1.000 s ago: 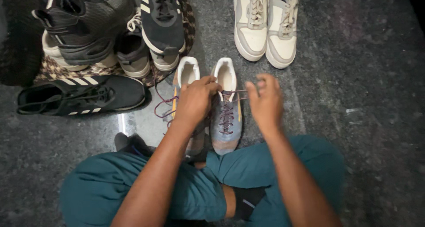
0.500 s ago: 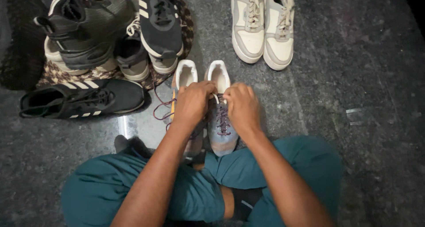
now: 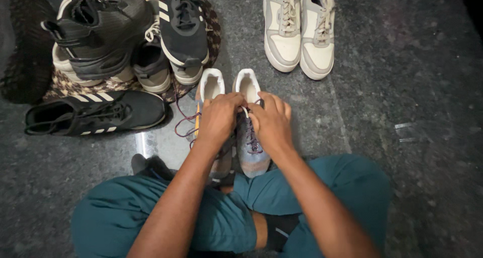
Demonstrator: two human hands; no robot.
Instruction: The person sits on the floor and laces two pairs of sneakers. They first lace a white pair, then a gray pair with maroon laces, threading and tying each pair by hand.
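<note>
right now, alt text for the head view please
Seen from above, a seated person's left hand and right hand meet over the laces of the right-side sneaker of a grey pair on a dark floor. Black shoes are piled left; white sneakers stand beyond.

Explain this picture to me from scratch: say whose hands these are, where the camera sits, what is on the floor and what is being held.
There is no machine here. A person sits cross-legged on a dark speckled floor, and a camera worn on their head looks down at their own bare hands. The left hand and right hand meet over the blue-grey sneaker, pinching its dark laces near the top. Its partner shoe lies beside it, laces loose. Farther off stand a pair of white sneakers, and to the left a pile of black shoes on a woven mat.
</note>
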